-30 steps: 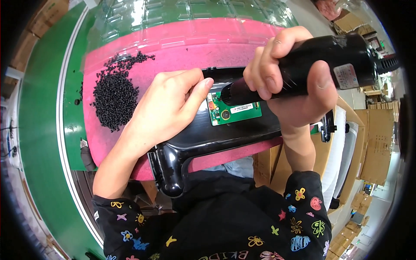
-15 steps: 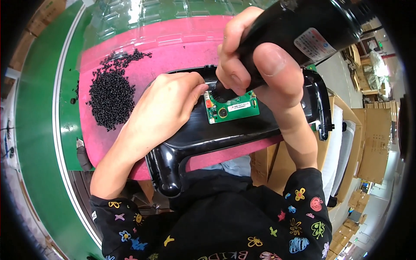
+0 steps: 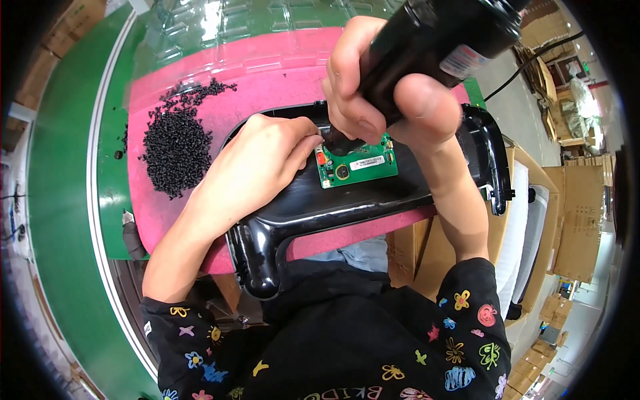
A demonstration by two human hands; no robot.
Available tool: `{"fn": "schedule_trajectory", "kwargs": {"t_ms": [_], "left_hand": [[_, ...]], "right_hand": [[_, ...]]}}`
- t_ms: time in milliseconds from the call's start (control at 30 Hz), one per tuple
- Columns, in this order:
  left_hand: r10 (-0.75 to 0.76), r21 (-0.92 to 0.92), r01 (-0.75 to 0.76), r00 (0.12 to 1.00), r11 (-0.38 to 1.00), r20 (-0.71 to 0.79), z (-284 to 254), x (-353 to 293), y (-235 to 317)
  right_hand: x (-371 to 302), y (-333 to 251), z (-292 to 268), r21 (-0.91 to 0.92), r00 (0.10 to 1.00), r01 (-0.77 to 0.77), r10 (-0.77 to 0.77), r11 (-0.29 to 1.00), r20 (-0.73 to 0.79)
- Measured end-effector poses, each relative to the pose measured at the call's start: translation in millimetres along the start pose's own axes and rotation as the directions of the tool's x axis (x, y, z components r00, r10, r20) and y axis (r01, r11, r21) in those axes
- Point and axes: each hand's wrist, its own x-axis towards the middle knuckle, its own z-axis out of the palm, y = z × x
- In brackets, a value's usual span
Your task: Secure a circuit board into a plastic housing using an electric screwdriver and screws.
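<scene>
My right hand (image 3: 427, 110) is wrapped round a black electric screwdriver (image 3: 407, 63), tilted with its lower end down at the upper left of a green circuit board (image 3: 367, 175). The board lies in a glossy black plastic housing (image 3: 320, 217). Thumb and fingers of my left hand (image 3: 263, 160) are pinched together beside the screwdriver's lower end, at the board's upper left corner. Whatever sits in that pinch is hidden, and so is the screwdriver's tip.
A heap of small black screws (image 3: 177, 153) lies on the pink mat (image 3: 280, 87), left of the housing. Clear plastic trays (image 3: 200, 47) stand behind. A dark cable (image 3: 533, 60) runs off at the upper right. An open cardboard box (image 3: 433, 243) stands right of my lap.
The screwdriver's upper body has swung a little left and stands steeper, with my right hand shifting along with it. My left hand keeps its pinch at the board's corner.
</scene>
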Motion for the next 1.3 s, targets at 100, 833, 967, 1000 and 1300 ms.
{"fn": "schedule_trajectory", "kwargs": {"t_ms": [100,833,967,1000,1300], "left_hand": [[-0.033,-0.013,0.033,0.999,0.999,0.022,1,0,-2],[0.373,0.040,-0.375,0.927,0.926,0.045,3,3,-3],[0.392,0.045,-0.394,0.919,0.918,0.044,3,1,-6],[0.381,0.050,-0.384,0.922,0.922,0.067,2,0,-6],[0.282,0.045,-0.285,0.957,0.957,0.063,0,1,-6]], "right_hand": [[0,2,10,-0.039,0.986,-0.006,-0.001,0.999,-0.168],[-47,-46,0,0.063,0.927,0.354,-0.341,0.933,-0.156],[-36,-56,8,0.071,0.971,0.236,-0.232,0.969,-0.064],[-36,-56,8,0.064,0.974,0.223,-0.219,0.973,-0.065],[-52,-41,35,0.023,0.933,-0.042,0.047,0.999,-0.357]]}}
